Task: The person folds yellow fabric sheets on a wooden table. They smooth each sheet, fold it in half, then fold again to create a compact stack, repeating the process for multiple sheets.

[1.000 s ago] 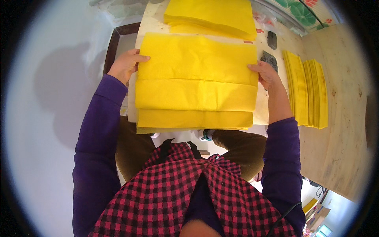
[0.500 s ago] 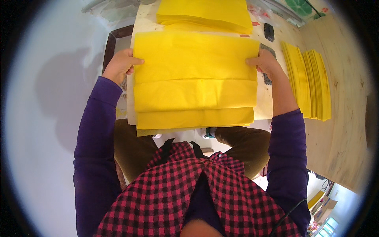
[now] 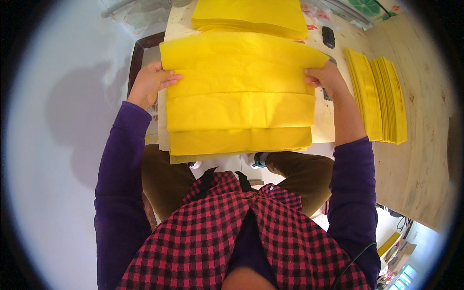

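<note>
A wide yellow sheet (image 3: 237, 65), thin and soft like paper or nonwoven cloth, stretches between my hands. My left hand (image 3: 151, 82) pinches its left edge between thumb and fingers. At the right edge my right hand (image 3: 329, 79) grips it the same way, and the far right corner flares out past that hand. A crosswise fold line runs along the sheet's near part. Under it lie more yellow sheets (image 3: 241, 141), their edges stepping out toward me over the near edge of the table.
Beyond the sheet stands a thick stack of yellow sheets (image 3: 251, 17). Folded yellow bundles (image 3: 386, 99) rest at the right beside a pale wooden board (image 3: 420, 145). A small black object (image 3: 328, 37) lies on the wooden table (image 3: 323, 130). A white wall (image 3: 63, 203) is on the left.
Both hands keep hold of the sheet. Its far edge has bowed upward and its far right corner now spreads outward over my right hand. My left hand has shifted slightly right.
</note>
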`<action>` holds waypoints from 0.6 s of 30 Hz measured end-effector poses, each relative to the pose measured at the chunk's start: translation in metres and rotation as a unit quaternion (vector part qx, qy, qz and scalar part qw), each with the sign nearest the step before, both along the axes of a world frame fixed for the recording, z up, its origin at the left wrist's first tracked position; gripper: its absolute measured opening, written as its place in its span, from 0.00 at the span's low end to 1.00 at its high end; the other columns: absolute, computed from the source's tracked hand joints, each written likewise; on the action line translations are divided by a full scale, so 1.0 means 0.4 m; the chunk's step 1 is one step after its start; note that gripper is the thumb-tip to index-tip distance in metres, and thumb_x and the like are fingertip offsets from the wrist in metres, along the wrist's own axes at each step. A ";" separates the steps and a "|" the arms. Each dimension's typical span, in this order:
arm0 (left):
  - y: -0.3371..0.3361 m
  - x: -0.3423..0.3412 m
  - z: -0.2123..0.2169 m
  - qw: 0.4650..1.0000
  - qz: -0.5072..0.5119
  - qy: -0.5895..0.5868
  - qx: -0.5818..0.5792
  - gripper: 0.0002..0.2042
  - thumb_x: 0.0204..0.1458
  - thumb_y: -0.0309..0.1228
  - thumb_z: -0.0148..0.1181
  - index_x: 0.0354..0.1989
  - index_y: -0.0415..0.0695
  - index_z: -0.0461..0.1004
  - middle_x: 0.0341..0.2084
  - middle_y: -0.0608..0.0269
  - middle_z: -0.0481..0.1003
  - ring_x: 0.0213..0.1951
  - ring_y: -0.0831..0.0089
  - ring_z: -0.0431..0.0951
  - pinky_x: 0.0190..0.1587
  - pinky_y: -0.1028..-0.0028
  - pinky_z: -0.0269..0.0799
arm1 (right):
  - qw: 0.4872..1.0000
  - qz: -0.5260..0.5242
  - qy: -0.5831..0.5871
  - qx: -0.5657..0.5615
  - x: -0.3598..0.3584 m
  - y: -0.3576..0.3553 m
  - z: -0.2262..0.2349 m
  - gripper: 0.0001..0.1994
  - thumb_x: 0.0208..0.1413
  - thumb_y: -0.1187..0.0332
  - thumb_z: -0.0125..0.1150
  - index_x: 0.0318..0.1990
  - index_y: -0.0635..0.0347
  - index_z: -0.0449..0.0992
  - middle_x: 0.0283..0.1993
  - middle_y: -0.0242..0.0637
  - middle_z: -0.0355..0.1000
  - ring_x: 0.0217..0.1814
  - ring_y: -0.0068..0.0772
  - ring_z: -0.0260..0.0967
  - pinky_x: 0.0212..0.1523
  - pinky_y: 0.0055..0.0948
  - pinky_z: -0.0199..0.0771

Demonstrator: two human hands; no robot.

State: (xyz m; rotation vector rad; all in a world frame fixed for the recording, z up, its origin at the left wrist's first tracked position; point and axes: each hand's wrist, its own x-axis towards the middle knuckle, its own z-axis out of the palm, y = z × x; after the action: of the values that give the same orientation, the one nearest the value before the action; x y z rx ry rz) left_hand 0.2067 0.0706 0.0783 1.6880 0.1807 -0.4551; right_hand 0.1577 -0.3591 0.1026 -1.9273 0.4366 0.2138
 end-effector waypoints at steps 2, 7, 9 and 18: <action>0.008 -0.014 -0.023 0.999 0.014 -0.020 -0.038 0.11 0.55 0.21 0.52 0.46 0.35 0.73 0.41 0.57 0.77 0.41 0.70 0.79 0.45 0.77 0.74 | 0.999 -0.022 -0.011 0.038 -0.016 -0.006 -0.017 0.09 0.49 0.77 0.63 0.40 0.62 0.76 0.30 0.31 0.74 0.27 0.22 0.72 0.31 0.20 0.72; 0.032 -0.056 -0.089 0.993 -0.011 -0.114 -0.014 0.11 0.53 0.19 0.54 0.44 0.36 0.75 0.38 0.61 0.78 0.39 0.75 0.78 0.44 0.78 0.73 | 0.989 0.079 -0.122 0.034 -0.049 -0.042 -0.106 0.08 0.51 0.77 0.62 0.39 0.61 0.76 0.33 0.29 0.74 0.35 0.19 0.71 0.38 0.18 0.71; 0.034 -0.066 -0.106 0.989 -0.004 -0.146 -0.026 0.12 0.53 0.18 0.55 0.45 0.36 0.76 0.38 0.63 0.78 0.38 0.77 0.77 0.43 0.79 0.73 | 0.994 0.065 -0.080 0.027 -0.053 -0.055 -0.129 0.07 0.52 0.77 0.61 0.38 0.61 0.76 0.34 0.27 0.74 0.37 0.17 0.71 0.40 0.17 0.69; 0.036 -0.073 -0.098 0.989 0.036 -0.128 -0.065 0.10 0.53 0.17 0.54 0.41 0.35 0.78 0.39 0.60 0.79 0.38 0.77 0.78 0.45 0.79 0.73 | 0.984 0.060 -0.128 0.108 -0.078 -0.057 -0.156 0.07 0.54 0.76 0.60 0.40 0.61 0.79 0.44 0.32 0.76 0.43 0.21 0.71 0.47 0.21 0.69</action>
State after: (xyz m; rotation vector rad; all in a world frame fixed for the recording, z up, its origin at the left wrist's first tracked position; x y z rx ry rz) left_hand 0.1774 0.0851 0.0390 1.5884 0.0228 -0.1877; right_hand 0.1266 -0.3818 0.0401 -1.7399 0.1202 0.0846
